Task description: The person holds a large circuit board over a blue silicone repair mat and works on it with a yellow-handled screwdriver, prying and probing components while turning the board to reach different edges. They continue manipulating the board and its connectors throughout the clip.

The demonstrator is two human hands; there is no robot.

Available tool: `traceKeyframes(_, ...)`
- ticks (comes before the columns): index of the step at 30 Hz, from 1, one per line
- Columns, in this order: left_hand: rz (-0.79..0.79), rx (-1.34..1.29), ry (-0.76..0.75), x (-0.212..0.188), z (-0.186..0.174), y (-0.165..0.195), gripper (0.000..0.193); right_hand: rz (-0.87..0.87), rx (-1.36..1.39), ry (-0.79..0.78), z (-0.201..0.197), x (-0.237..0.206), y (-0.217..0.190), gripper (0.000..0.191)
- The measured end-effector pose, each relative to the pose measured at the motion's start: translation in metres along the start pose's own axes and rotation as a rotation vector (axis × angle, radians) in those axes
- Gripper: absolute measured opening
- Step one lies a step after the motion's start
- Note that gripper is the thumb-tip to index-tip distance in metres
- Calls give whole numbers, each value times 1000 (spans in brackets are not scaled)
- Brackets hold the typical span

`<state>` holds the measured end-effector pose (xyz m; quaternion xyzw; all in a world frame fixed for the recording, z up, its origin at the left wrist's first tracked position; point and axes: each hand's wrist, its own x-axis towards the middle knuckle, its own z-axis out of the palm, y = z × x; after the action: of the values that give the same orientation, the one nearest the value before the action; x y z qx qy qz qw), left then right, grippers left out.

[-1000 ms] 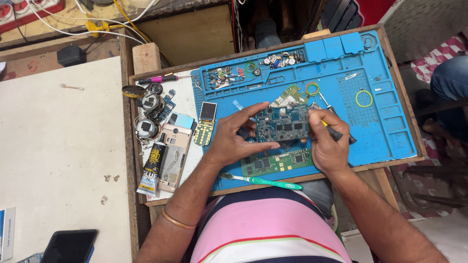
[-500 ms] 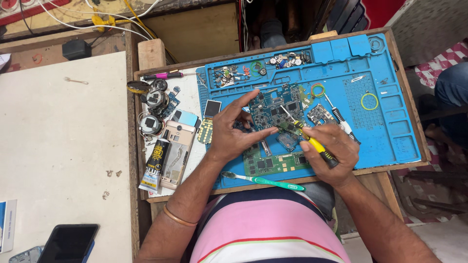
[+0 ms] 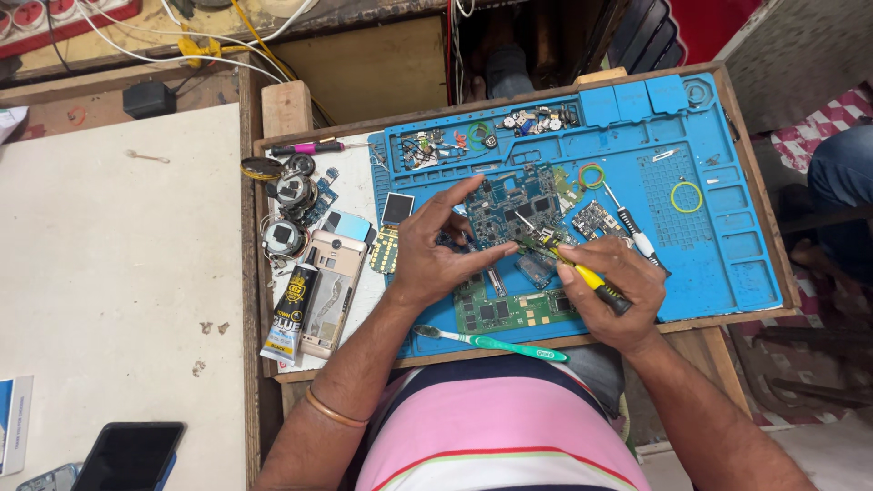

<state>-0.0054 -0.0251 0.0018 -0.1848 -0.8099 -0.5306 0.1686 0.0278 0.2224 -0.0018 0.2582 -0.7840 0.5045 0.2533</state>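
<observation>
A: Near edge?
B: One green toothbrush (image 3: 496, 343); one green circuit board (image 3: 514, 309).

A: Hands?
B: Right hand (image 3: 611, 291) grips a yellow-handled screwdriver (image 3: 582, 273) — tip on the blue circuit board (image 3: 518, 205); left hand (image 3: 436, 255) pinches that board's edge.

A: Far trays?
B: Blue mat (image 3: 718, 227) compartments — small parts (image 3: 536, 118), perhaps screws.

circuit board (image 3: 518, 205) on mat (image 3: 727, 218), toothbrush (image 3: 496, 343) before it, glue tube (image 3: 289, 314) left
</observation>
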Motion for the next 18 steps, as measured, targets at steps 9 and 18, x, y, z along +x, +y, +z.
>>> traceKeyframes(9, -31, 5, 28, 1, 0, 0, 87, 25, 43, -11, 2, -2, 2, 20)
traceKeyframes(18, 7, 20, 8, 1, 1, -2, 89, 71, 94, -35, 4, -6, 5, 21)
